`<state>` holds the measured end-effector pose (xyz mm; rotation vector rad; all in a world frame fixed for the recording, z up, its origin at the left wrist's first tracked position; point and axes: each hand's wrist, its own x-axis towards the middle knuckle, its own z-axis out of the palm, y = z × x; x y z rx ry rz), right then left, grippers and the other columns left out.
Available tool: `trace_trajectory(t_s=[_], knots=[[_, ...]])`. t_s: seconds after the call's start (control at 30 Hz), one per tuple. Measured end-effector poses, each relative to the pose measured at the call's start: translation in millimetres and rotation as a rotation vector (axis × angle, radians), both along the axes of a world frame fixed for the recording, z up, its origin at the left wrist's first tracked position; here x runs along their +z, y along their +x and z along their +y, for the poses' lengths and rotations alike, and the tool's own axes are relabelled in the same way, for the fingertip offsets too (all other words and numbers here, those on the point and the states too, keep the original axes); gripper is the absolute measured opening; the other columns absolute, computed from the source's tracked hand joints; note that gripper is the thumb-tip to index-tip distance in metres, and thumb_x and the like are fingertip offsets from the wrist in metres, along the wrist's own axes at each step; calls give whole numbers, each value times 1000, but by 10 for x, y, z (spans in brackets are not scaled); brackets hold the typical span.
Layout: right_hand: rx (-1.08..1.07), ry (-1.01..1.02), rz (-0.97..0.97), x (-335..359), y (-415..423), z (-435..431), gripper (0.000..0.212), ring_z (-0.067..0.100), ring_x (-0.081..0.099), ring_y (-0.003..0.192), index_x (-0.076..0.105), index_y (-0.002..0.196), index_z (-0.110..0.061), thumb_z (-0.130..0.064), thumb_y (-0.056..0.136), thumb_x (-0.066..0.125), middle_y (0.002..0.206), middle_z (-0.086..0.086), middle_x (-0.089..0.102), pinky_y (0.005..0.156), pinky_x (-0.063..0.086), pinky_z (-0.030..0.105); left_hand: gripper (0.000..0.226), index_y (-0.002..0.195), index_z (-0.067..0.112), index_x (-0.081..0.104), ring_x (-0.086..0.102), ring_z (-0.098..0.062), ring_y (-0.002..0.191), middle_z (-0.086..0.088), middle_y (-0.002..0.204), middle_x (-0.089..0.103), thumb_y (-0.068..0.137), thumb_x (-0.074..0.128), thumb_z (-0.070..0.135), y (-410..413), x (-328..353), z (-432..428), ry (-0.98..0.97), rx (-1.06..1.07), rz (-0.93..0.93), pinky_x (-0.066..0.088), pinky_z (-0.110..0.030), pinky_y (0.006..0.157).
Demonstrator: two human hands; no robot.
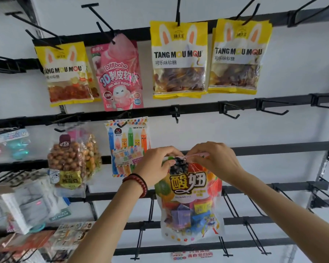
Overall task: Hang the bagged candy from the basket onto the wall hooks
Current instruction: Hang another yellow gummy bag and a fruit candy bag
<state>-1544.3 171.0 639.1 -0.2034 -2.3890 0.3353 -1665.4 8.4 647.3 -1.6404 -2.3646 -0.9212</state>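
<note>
- Held upright in front of black metal wall rail [273,149], centre right: clear plastic bag [190,211] filled with multicoloured wrapped candies.
- Pinched at top edge: left corner by left hand [156,165], right corner by right hand [216,160].
- Hung upper centre: yellow rabbit-eared bag [179,59] holding dark brown gummies.
- Hung left: clear pouch [66,164] of brown coated nuts.

Right of your candy bag [188,205], bare hooks [222,107] left open wall; to its left, a crayon bag [128,145] hung close.
</note>
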Motion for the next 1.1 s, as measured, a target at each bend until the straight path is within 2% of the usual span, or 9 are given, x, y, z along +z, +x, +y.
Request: trace_trajectory(t_s=[0.07,0.17,0.3,0.43,0.57,0.77,0.83,0.93,1.1], knots=[[3,20,27,25,-15,-14,4,3,56,71,69,85,-41,-43,81,67,71,-18,60,54,41,21,11,99,33,64,60,-4,97,15,103,65,89,59,33,-1,-7,7,31,49,98,51,-20,78],[17,41,66,74,-42,-35,8,4,54,66,69,83,-37,-44,80,67,67,-13,59,52,34,17,34,91,31,65,60,-4,77,15,89,66,82,53,61,0,-89,36,136,211,207,53,-25,59],[36,103,25,196,-101,-9,15,6,53,62,67,88,-30,-44,85,62,63,-16,56,58,26,13,24,87,19,69,62,-8,81,6,86,69,83,64,42,-3,-121,113,345,156,49,51,-23,70],[95,44,59,318,-187,36,29,5,60,72,68,93,-34,-53,86,46,82,-15,69,77,43,30,16,89,17,71,59,1,80,8,89,69,82,69,32,-14,104,145,378,117,7,40,-2,71],[63,80,138,485,-238,42,24,2,50,81,69,94,-37,-48,88,48,89,-20,67,85,31,34,11,91,20,70,53,9,78,11,92,68,85,66,28,-43,322,176,394,107,47,35,4,72],[0,82,178,710,-292,131,14,6,53,77,67,91,-38,-46,88,56,71,-20,58,79,27,32,12,91,26,68,59,-14,56,12,82,69,87,62,36,-69,600,236,376,167,115,40,-18,45],[-18,79,143,766,-299,126,17,7,53,76,67,93,-37,-47,88,55,71,-16,61,78,24,31,12,89,26,69,58,-12,53,16,73,65,87,63,36,-77,632,237,370,182,99,39,-18,42],[-27,71,99,793,-311,118,20,11,57,87,68,98,-35,-45,91,52,86,-10,69,80,24,31,11,88,26,70,63,-12,65,14,81,68,85,65,36,-88,623,235,381,200,53,49,-25,54],[-21,41,125,776,-374,123,26,15,64,89,70,98,-31,-49,89,54,88,-9,71,86,43,42,12,89,27,70,66,-18,75,11,85,70,84,66,37,-116,647,229,382,216,-9,54,-37,67]])
